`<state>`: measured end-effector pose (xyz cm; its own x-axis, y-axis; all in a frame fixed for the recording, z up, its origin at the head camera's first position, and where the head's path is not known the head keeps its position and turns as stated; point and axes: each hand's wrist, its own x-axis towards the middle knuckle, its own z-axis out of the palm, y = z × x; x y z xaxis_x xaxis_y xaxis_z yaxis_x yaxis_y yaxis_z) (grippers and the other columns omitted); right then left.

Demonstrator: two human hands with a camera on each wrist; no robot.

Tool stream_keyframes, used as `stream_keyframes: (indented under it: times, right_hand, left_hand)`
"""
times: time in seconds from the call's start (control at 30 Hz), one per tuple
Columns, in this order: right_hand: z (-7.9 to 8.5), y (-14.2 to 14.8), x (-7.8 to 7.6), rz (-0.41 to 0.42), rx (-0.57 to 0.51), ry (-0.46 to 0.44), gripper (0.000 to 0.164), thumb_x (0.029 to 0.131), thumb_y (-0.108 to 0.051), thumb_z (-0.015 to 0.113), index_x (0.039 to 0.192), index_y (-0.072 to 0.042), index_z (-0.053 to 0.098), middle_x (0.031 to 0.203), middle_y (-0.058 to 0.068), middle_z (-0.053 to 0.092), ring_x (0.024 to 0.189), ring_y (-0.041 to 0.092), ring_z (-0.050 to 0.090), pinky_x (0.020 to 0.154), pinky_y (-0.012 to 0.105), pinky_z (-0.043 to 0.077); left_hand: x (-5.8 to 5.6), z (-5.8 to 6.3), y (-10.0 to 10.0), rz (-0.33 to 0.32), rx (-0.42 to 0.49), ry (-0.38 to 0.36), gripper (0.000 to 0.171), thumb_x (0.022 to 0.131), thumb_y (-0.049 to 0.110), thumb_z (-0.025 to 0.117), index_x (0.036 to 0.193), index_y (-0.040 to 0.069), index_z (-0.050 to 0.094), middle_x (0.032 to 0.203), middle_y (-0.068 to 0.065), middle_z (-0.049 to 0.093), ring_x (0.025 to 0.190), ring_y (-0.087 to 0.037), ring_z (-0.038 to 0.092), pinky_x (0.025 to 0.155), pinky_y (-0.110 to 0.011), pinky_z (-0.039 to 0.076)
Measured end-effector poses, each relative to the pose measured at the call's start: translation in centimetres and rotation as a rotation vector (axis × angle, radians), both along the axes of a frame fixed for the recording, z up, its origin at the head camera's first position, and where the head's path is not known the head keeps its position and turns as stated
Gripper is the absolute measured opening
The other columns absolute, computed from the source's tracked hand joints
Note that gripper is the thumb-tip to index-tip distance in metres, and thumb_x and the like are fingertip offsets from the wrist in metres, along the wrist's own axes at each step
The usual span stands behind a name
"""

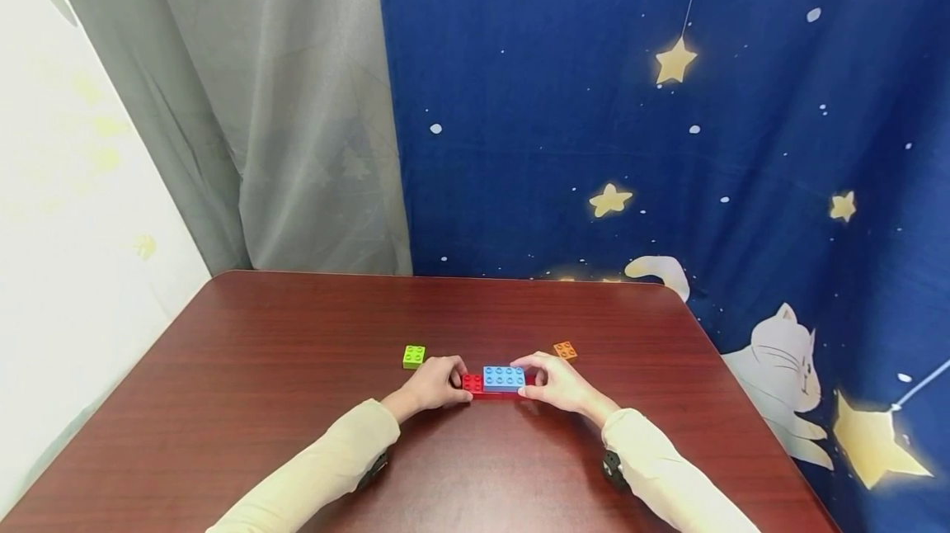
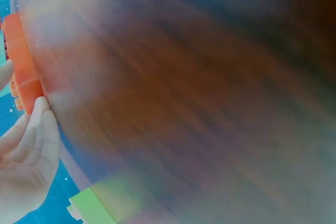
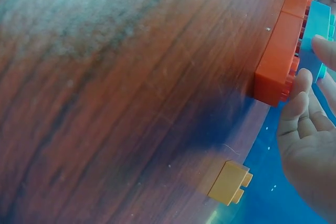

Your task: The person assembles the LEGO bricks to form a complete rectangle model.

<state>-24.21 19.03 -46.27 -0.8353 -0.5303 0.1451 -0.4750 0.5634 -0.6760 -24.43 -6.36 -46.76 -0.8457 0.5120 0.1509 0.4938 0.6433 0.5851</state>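
Pale sleeves at lower frame lead to the left hand, its grip clamped on red bricks at lower centre upon the surface, and the right hand, its grip pinching the blue brick above them.

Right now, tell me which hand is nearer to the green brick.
Left. The left hand is close beside the green brick, gripping a red brick; the right hand is farther off, at the right end of the blue brick.
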Motion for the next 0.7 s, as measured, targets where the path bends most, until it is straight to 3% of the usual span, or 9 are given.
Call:
stream_keyframes:
  times: [0.13,0.27,0.37,0.5,0.7]
  right_hand:
    - [-0.1,0.0,-0.1,-0.001,0.006,0.002,0.04,0.076,-0.019,0.07,0.113,-0.011,0.058,0.097,-0.002,0.054,0.057,0.01,0.048,0.054,0.024,0.043]
    - [0.0,-0.1,-0.1,0.002,0.0,0.007,0.04,0.076,-0.017,0.07,0.113,-0.011,0.058,0.096,-0.003,0.054,0.057,0.01,0.048,0.054,0.024,0.043]
    - [-0.1,0.0,-0.1,0.008,-0.003,0.017,0.04,0.075,-0.017,0.07,0.113,-0.011,0.058,0.096,-0.004,0.054,0.056,0.009,0.048,0.054,0.024,0.043]
    - [-0.1,0.0,0.0,0.017,0.001,0.029,0.039,0.075,-0.017,0.07,0.112,-0.012,0.058,0.094,-0.004,0.054,0.055,0.009,0.047,0.054,0.023,0.043]
    - [-0.2,0.1,-0.1,0.029,-0.003,0.061,0.039,0.075,-0.018,0.071,0.112,-0.011,0.059,0.094,-0.003,0.055,0.055,0.007,0.047,0.054,0.022,0.043]
  left_hand:
    - [0.2,0.4,0.3,0.03,-0.047,0.018,0.042,0.07,0.033,0.073,0.096,0.003,0.057,0.077,-0.003,0.054,0.068,-0.012,0.048,0.063,-0.028,0.042]
    - [0.5,0.7,0.9,0.034,-0.073,0.149,0.045,0.074,0.043,0.067,0.101,0.008,0.059,0.09,-0.001,0.056,0.082,-0.013,0.048,0.074,-0.032,0.042]
    - [0.7,0.9,1.5,-0.005,-0.04,0.201,0.041,0.077,0.04,0.065,0.105,0.011,0.059,0.097,0.0,0.057,0.088,-0.015,0.048,0.079,-0.034,0.04]
    - [0.9,0.9,2.1,-0.041,-0.033,0.182,0.037,0.08,0.034,0.063,0.11,0.011,0.059,0.104,-0.001,0.059,0.092,-0.016,0.051,0.083,-0.035,0.04]
    - [0.6,0.9,2.4,-0.041,-0.023,0.131,0.032,0.08,0.028,0.064,0.107,0.011,0.062,0.101,-0.001,0.061,0.09,-0.016,0.055,0.081,-0.033,0.042]
